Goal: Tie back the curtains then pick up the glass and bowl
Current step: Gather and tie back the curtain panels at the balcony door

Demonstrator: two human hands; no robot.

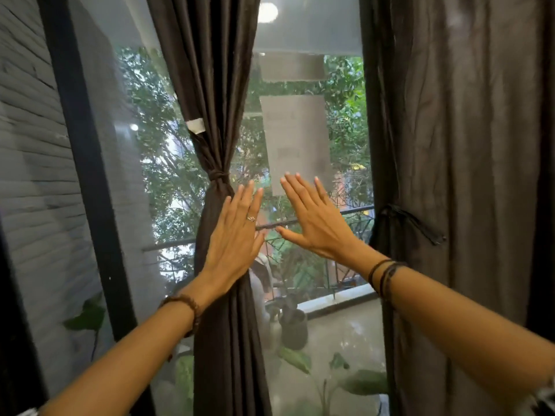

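Glass window point(300, 145) backdrop, tied dark curtain point(219, 115) with blank white tag point(195, 126), left hand point(232, 238) flat on it, right hand point(315, 219) raised, fingers point(295, 187) spread, empty

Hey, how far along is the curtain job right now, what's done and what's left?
Both curtains look tied: the left curtain is cinched by a knotted tie, and the right curtain has a tie around it. In hand: nothing is gripped; the left hand lies flat by the left curtain, and the right hand is spread open. Left: the glass and bowl, neither in view.
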